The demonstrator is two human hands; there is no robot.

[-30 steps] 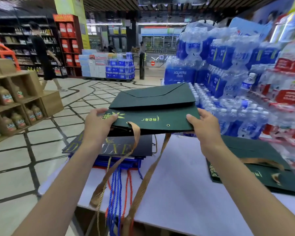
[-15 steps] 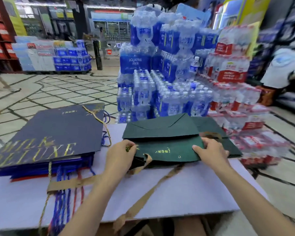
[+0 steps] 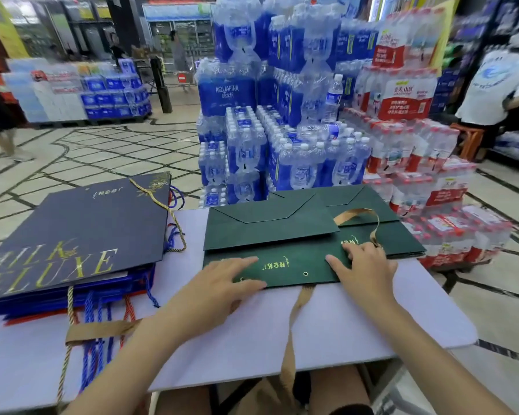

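Observation:
A flat folded dark green gift bag lies on the white table, on top of another green bag that sticks out to the right. My left hand rests flat on its near left corner, fingers straight. My right hand presses flat on its near right part, fingers spread. A tan ribbon handle hangs from the bag over the table's front edge. Another tan ribbon loops just beyond my right hand.
A stack of navy, blue and red folded bags with rope handles lies on the table's left. Behind the table stand shrink-wrapped water bottle packs, blue and red. A person in a white shirt stands far right. Tiled floor stretches left.
I carried the green bag from above the navy stack over to the right and laid it on the other green bag. Both hands let go of its edge and now lie flat on it.

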